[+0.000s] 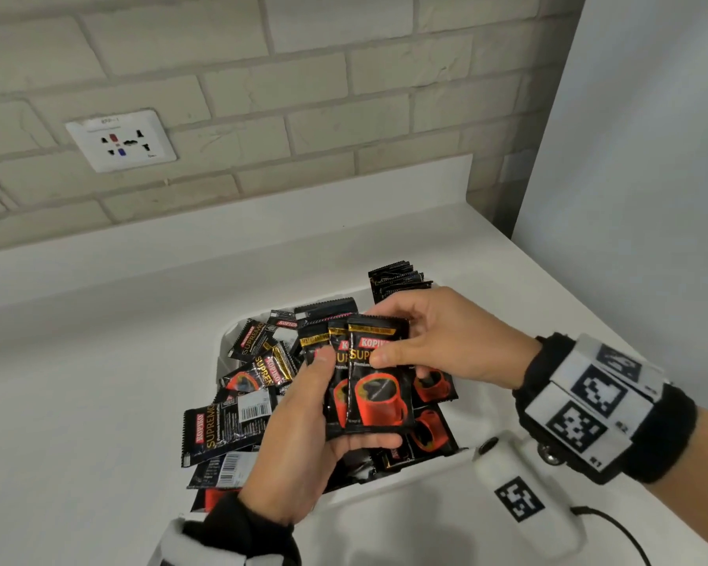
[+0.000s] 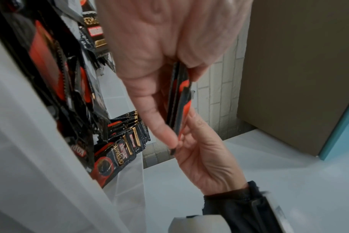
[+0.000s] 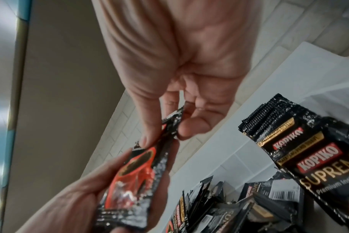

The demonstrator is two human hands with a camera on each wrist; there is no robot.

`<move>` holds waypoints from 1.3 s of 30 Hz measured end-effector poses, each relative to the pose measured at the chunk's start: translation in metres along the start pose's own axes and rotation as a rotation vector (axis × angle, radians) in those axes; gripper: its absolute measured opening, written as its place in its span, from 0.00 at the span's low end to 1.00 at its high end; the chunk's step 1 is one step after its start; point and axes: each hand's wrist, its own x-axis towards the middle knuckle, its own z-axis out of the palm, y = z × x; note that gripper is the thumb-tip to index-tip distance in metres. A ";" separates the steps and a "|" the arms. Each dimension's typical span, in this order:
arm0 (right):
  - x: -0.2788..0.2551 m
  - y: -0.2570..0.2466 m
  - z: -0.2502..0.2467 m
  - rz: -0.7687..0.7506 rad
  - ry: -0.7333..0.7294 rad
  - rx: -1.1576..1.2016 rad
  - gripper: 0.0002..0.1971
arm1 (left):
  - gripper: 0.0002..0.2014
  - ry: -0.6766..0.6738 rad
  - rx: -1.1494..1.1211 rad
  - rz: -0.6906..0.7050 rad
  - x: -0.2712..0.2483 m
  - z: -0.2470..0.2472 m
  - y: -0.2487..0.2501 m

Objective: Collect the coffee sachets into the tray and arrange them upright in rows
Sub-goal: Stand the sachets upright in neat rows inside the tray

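Your left grip point(image 1: 303, 435) holds a small stack of sachets point(image 1: 375, 381) from below, fingers curled under the bottom edge and thumb on the left side. Your right grip point(image 1: 438, 341) pinches the same stack near its top right, thumb on the printed face and fingers behind. The stack stands upright, faces toward you, raised above the tray point(image 1: 405, 480).

The tray sits on the white counter point(image 1: 99, 381), near its right edge. Loose sachets point(image 1: 246, 386) lie jumbled in the tray's left half, several overhanging its left rim. A packed upright row point(image 1: 399, 279) stands at the tray's far right corner. More sachets point(image 1: 430, 430) rest beneath the held stack; their exact arrangement cannot be determined.
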 end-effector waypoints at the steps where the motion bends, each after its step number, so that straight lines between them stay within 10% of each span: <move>1: 0.001 0.000 -0.001 -0.007 0.023 -0.009 0.12 | 0.23 0.003 0.024 0.009 0.001 0.000 0.000; 12: 0.000 0.000 -0.055 0.103 0.019 -0.193 0.13 | 0.21 0.101 0.066 0.100 0.007 -0.004 0.001; 22: 0.027 0.024 -0.038 0.191 -0.194 -1.060 0.13 | 0.11 0.149 0.062 0.162 0.000 -0.009 0.005; 31: 0.035 0.020 -0.026 -0.077 -0.162 -1.596 0.12 | 0.13 0.139 0.072 0.176 0.000 -0.014 0.007; 39: 0.038 0.033 -0.026 -0.042 -0.111 -1.618 0.22 | 0.17 0.141 0.072 0.120 0.004 -0.014 0.002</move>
